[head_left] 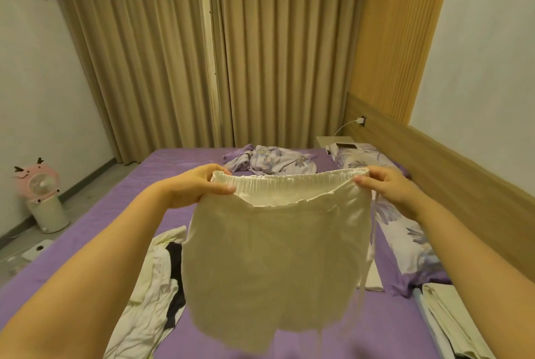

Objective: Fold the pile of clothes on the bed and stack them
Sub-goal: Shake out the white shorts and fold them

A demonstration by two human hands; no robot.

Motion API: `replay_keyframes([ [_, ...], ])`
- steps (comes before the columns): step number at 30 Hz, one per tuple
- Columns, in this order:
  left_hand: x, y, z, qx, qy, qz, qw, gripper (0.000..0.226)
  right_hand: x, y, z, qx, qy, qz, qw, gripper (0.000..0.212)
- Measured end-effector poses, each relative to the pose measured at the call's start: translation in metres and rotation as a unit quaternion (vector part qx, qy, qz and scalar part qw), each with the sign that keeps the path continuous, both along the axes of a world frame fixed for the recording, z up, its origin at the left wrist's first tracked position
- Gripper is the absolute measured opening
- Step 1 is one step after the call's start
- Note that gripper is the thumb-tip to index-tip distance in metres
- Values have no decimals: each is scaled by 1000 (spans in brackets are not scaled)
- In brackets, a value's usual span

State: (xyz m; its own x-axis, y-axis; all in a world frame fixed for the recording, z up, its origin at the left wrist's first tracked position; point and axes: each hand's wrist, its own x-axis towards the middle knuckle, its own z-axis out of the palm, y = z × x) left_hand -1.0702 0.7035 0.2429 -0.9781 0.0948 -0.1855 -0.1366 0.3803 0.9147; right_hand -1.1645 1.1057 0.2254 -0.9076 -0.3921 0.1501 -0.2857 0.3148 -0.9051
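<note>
I hold a pair of cream shorts (272,266) up in the air over the purple bed (130,193). My left hand (197,185) pinches the left end of the elastic waistband, and my right hand (388,185) pinches its right end. The shorts hang down flat, a drawstring dangling at the right side. Beneath them on the bed lies a crumpled white and black garment (157,286). A stack of folded pale clothes (451,321) sits at the bed's lower right.
A floral purple blanket (272,160) is bunched at the far end. Floral pillows (405,231) run along the wooden headboard (451,173) on the right. A phone (346,145) lies on a bedside table. A pink fan (43,199) stands on the floor, left.
</note>
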Motion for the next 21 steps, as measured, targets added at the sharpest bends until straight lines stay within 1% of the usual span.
replay_keyframes([
  [2, 4, -2, -9, 0, -10, -20, 1000, 67, 2, -1, -12, -19, -13, 0, 1000, 20],
  [3, 6, -1, -14, -5, -3, -14, 1000, 62, 3, -2, -18, -26, -16, -3, 1000, 18],
  [6, 7, 5, -25, -27, 76, 46, 996, 29, 2, -7, -32, -31, -1, -19, 999, 22],
  [7, 7, 7, -26, -30, 103, 59, 992, 21, 1, -7, -33, -29, 6, -26, 999, 24],
  [8, 6, 8, -26, -33, 124, 67, 989, 17, -1, -8, -32, -30, 11, -33, 999, 27],
  [10, 3, 7, -23, -51, 148, 82, 984, 17, -4, -7, -28, -37, 14, -38, 998, 30],
  [11, 1, 6, -20, -65, 153, 87, 982, 18, -4, -6, -24, -40, 14, -36, 998, 28],
  [13, -4, 5, -14, -86, 154, 89, 980, 20, -5, -6, -16, -50, 3, -27, 998, 25],
  [14, -5, 6, -10, -86, 153, 89, 980, 19, -5, -6, -12, -56, -4, -24, 998, 28],
  [17, -11, 9, -5, -50, 179, 102, 977, 12, -6, -7, -2, -85, -10, -24, 996, 40],
  [19, -13, 11, -3, -25, 209, 136, 968, 16, -6, -5, 3, -110, -22, 8, 994, 38],
  [21, -14, 10, -1, -22, 228, 162, 960, 23, -4, 0, 9, -96, -25, 54, 994, 41],
])
